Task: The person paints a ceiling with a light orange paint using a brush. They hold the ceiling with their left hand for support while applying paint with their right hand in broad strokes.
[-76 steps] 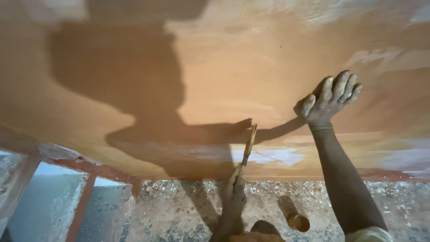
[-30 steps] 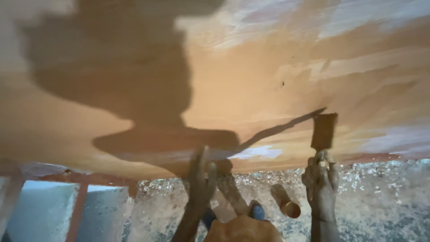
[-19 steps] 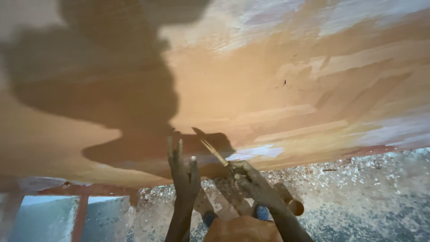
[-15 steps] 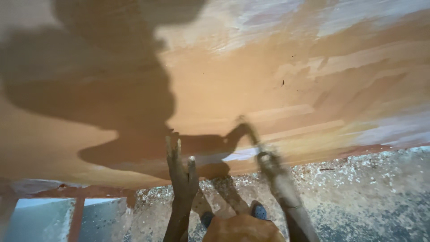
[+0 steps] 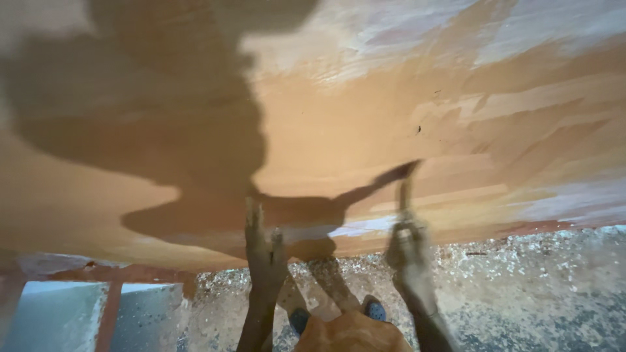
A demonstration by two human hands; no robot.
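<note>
Both arms reach forward and up from the bottom edge, roughly parallel and near each other. The left hand (image 5: 263,251) is flat and open, fingers straight and close together, thumb set slightly apart. The right hand (image 5: 407,246) is blurred; it appears closed in a fist with the wrist straight. Both forearms are bare and smeared with pale dust.
</note>
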